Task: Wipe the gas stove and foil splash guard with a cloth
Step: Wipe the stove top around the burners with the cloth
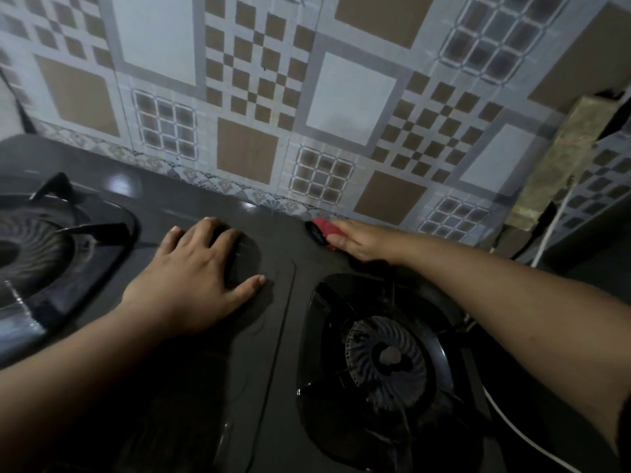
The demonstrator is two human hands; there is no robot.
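Resting flat on the gas stove [273,336], my left hand [191,271] lies palm down with fingers spread and straight on the dark top panel, between the two burners; it holds nothing. My right hand [365,242] reaches to the stove's back edge, where the top meets the foil splash guard [341,97]. It presses a red cloth [326,228] against that back edge. The cloth shows only at my fingertips, so I cannot tell whether the fingers curl round it or lie straight on it. The cloth sits just behind the right burner [387,358], near the middle of the back edge, touching the bottom of the guard or very nearly so.

The left burner [34,254] and its black pan support sit at the stove's left end. The splash guard, printed with brown, white and checked squares, stands upright along the whole back edge. A white cable [519,431] runs along the stove's right side.
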